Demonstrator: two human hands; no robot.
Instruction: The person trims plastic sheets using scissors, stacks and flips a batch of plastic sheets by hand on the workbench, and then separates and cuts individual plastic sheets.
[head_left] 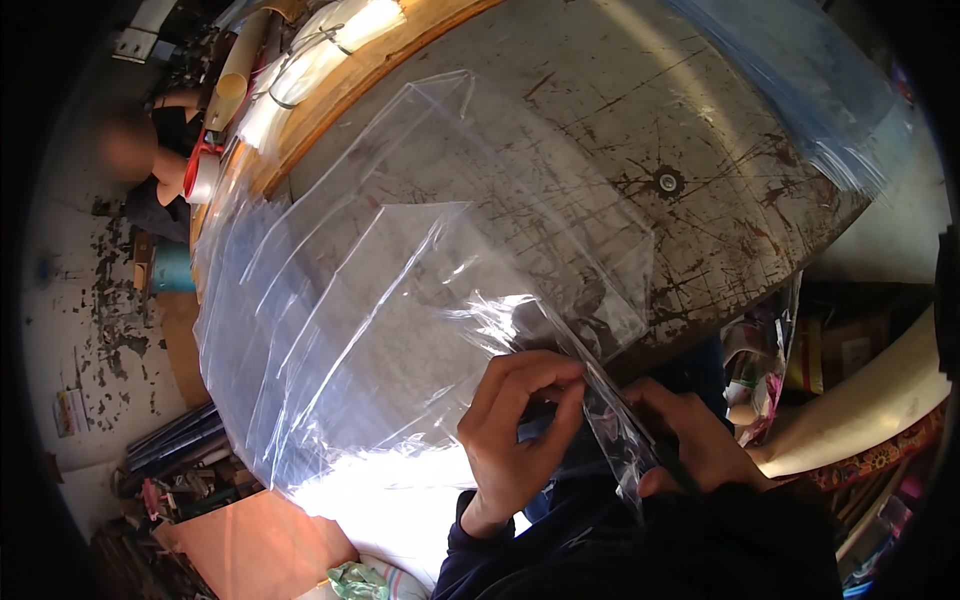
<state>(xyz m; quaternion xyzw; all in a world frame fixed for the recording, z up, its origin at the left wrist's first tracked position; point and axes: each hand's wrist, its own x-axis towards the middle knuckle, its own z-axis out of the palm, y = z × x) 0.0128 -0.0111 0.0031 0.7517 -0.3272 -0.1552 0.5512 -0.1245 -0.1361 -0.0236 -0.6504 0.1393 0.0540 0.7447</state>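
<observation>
A clear plastic sheet point(400, 290) with shiny creases lies over the worn table and reaches toward me; whether it is one layer or a bag I cannot tell. My left hand point(520, 425) pinches its near right edge between thumb and fingertip. On the other side of that edge, my right hand point(700, 435) has its fingers bent around the gathered plastic, partly in shadow. Between both hands a narrow folded strip of the plastic hangs down toward my lap. More clear plastic sheets point(245, 320) are layered under it at the left.
The scratched table point(560, 130) has a round metal fitting point(667, 182). Another plastic stack point(800, 80) hangs over its far right corner. A wooden strip point(410, 55) and a bundled white roll point(300, 75) line the left edge. Another person's arm point(172, 172) is beyond, near a red-rimmed roll point(203, 178).
</observation>
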